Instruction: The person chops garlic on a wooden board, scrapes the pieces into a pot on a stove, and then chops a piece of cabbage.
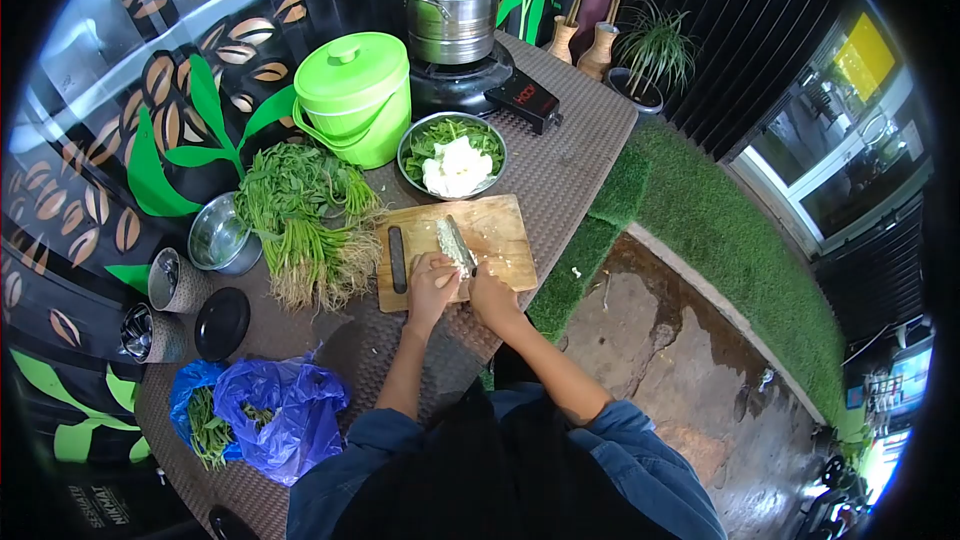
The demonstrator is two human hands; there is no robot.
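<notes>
A wooden cutting board (500, 220) with a dark handle slot lies near the table's edge. My right hand (493, 298) grips a kitchen knife (458, 238), its blade pointing away from me over the board. Finely chopped white food (446, 234) lies along the blade's left side, and small bits are scattered on the board. My left hand (432, 290) is beside the knife with its fingers curled on a pale piece of the same food; its exact kind is too small to tell. Beyond the board stands a metal bowl (403, 152) of green leaves with a white heap (462, 168) on top.
Left of the board lies a big bunch of rooted greens (310, 220), near a steel bowl (222, 235). A green lidded bucket (355, 100) and a pot (452, 25) on a stove (455, 90) stand behind. Blue plastic bags (285, 415), cutlery holders (150, 333) and a black lid (222, 324) are nearer left.
</notes>
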